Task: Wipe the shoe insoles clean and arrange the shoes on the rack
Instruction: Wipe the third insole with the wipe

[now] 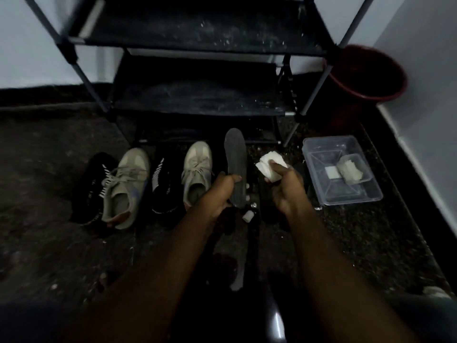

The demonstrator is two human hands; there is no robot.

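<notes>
— Two dusty shelves of the rack show plainly, with nothing on them. Why?
— I think the cleaning comes first. Four shoes wait in a row on the floor just before it, toes toward the rack.
— And the box at the right?
— It keeps spare wipes near the right hand, for easy reach.
— Where is the insole?
— Out of any shoe, held up between the shoes and the box. The left hand has its fingers clamped on the lower end, so most of its face is free.
— And the right fingers?
— Together, pinching a folded wipe just beside the insole, apparently not touching it.
</notes>
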